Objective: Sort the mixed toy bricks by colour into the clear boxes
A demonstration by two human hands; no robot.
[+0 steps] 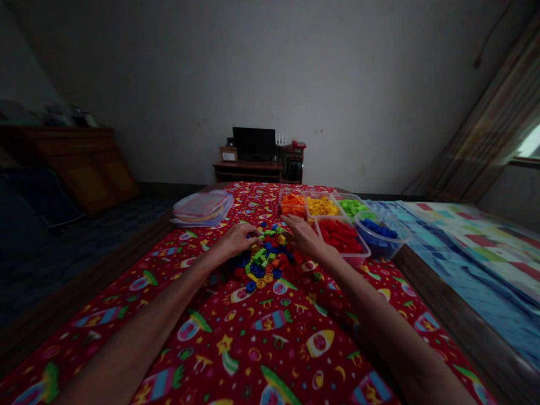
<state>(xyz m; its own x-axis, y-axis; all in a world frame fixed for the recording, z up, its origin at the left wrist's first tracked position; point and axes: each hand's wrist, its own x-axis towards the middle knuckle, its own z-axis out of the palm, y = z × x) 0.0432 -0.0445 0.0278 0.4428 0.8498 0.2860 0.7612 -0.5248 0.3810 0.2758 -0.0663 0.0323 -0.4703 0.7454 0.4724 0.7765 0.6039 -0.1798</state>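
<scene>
A mixed pile of small toy building blocks (261, 259) in green, yellow, blue, red and orange lies on the red patterned tablecloth (253, 349). My left hand (240, 239) is at the pile's left edge, its fingers curled together over the blocks; what they pinch, if anything, is too small to make out. To the right of the pile, my right hand (304, 235) reaches forward with its fingers stretched out, beside the sorted containers. Several wheel-like round pieces, such as a yellow ring (268, 278), lie at the near side of the pile.
Clear containers hold orange blocks (293, 200), yellow blocks (323, 206), green blocks (353, 208), red blocks (340, 235) and, in a round tub (383, 247), blue blocks. Stacked plastic lids (202, 208) lie at the left. A bed (455, 253) adjoins on the right.
</scene>
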